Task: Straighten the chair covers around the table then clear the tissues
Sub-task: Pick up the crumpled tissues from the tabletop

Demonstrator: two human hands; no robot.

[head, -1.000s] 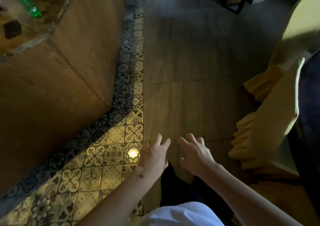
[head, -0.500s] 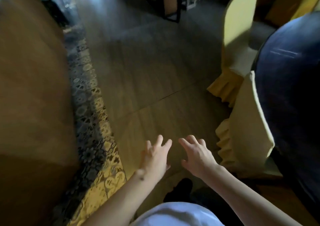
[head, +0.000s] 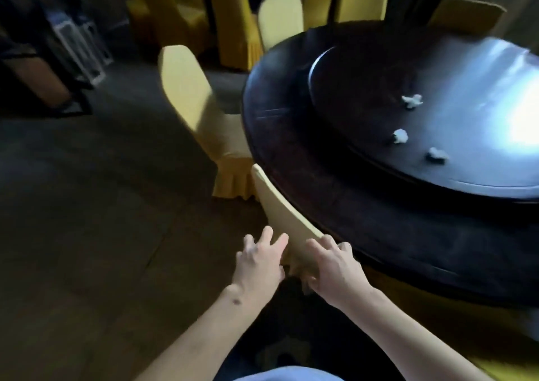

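1. Both hands are at the near chair cover, the pale yellow back that stands edge-on against the counter. The left hand lies on its outer face and the right hand on its top edge by the counter. That likely lets the cloth be tugged from both sides at once.
2. The left grip is spread, fingers fairly straight against the fabric. The right grip is bent over the edge; whether it truly pinches the cloth I cannot tell (the frame is blurred).
3. The tissues are three white crumpled wads on the glossy turntable, well apart from both hands, so that step is not yet begun.
4. A second chair stands just beyond, its skirt touching the near cover's far end, and more yellow chairs ring the far rim.
5. In the way: the chair sits tight to the counter, leaving little room on the right side, and reaching the tissues means leaning over the wide dark rim.
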